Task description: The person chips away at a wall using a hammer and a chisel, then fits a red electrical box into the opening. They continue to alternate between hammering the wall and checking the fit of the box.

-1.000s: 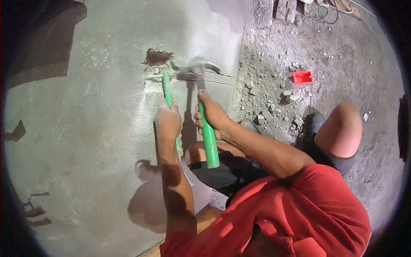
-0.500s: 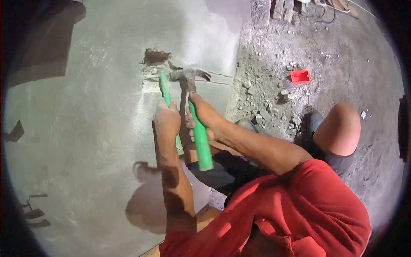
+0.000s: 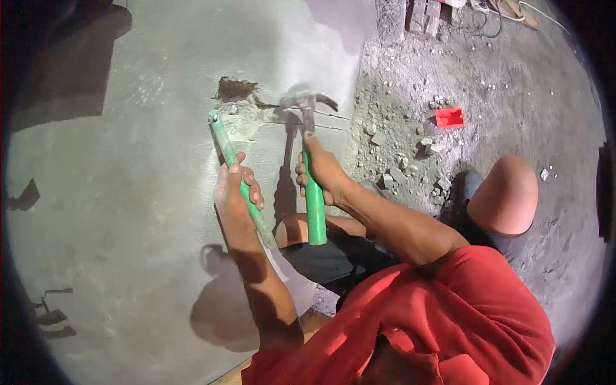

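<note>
My left hand [image 3: 234,192] grips a green-handled chisel [image 3: 232,160], its tip tilted up-left against the grey plastered wall [image 3: 128,192] beside a chipped patch. Just above that patch is a dark rough hole [image 3: 236,88]. My right hand [image 3: 323,170] holds a claw hammer by its green handle [image 3: 314,205]. The hammer's metal head [image 3: 311,101] is blurred and sits to the right of the chisel's top, apart from it. A thin scored line runs right from the chipped area across the plaster.
Rubble and broken plaster pieces [image 3: 398,163] litter the dirt floor at the wall's foot. A small red box [image 3: 450,117] lies among them. My bare knees [image 3: 507,196] are bent below my right arm. Bricks and a cable lie at the top.
The chisel has swung from near-upright to leaning up-left, its tip shifted left along the chipped patch. The hammer head has pulled back to the right, away from the chisel.
</note>
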A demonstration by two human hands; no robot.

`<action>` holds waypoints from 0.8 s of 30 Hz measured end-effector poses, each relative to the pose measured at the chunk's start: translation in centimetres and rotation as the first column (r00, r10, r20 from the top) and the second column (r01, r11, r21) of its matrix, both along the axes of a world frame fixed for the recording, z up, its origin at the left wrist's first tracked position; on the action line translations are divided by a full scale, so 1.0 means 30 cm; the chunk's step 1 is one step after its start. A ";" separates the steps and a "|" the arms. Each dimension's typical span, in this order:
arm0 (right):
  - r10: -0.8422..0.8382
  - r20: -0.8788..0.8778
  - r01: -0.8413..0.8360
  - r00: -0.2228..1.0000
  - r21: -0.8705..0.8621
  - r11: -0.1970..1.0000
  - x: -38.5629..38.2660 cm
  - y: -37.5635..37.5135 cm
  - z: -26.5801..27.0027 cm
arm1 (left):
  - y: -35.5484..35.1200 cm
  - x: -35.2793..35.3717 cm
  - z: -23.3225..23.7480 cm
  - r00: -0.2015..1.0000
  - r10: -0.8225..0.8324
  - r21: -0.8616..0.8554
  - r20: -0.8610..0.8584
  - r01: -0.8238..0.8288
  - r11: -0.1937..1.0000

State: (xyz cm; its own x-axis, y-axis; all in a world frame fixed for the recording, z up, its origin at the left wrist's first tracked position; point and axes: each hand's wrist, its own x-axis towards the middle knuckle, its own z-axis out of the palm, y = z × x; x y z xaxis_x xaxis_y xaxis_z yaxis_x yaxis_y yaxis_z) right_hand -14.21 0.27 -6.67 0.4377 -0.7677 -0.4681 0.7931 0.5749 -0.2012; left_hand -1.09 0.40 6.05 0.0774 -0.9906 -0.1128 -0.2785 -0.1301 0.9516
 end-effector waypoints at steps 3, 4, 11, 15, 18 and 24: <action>-0.045 0.034 0.044 0.998 0.032 0.999 -0.028 0.018 -0.023 | -0.022 0.009 -0.093 0.936 -0.036 0.087 0.349 0.006 0.996; -0.021 -0.061 0.019 0.998 -0.031 0.999 -0.052 0.033 -0.019 | -0.036 0.017 -0.111 0.935 -0.039 0.090 0.353 0.008 0.996; -0.190 -0.431 0.005 0.882 -0.396 0.918 -0.144 0.039 -0.038 | -0.094 0.064 -0.192 0.683 0.191 -0.147 0.705 -0.123 0.982; -0.300 -0.546 -0.036 0.782 -0.520 0.853 -0.149 0.034 -0.055 | -0.095 0.049 -0.202 0.486 0.275 -0.301 0.830 -0.025 0.953; -0.419 -0.536 0.028 0.732 -0.592 0.805 -0.141 0.036 -0.039 | -0.080 -0.010 -0.166 0.391 0.303 -0.327 0.869 -0.006 0.945; -0.410 -0.547 0.028 0.730 -0.575 0.818 -0.144 0.030 0.003 | -0.039 -0.103 -0.103 0.490 0.259 -0.231 0.832 -0.118 0.966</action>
State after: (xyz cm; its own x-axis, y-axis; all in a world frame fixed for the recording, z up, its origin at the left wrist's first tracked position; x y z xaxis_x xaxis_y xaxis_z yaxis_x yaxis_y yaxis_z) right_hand -18.55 1.16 -6.57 -0.0217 -0.9963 -0.0831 0.4580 0.0639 -0.8866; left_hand -4.17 -0.78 2.95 0.2521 -0.9384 0.2365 -0.9429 -0.1833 0.2780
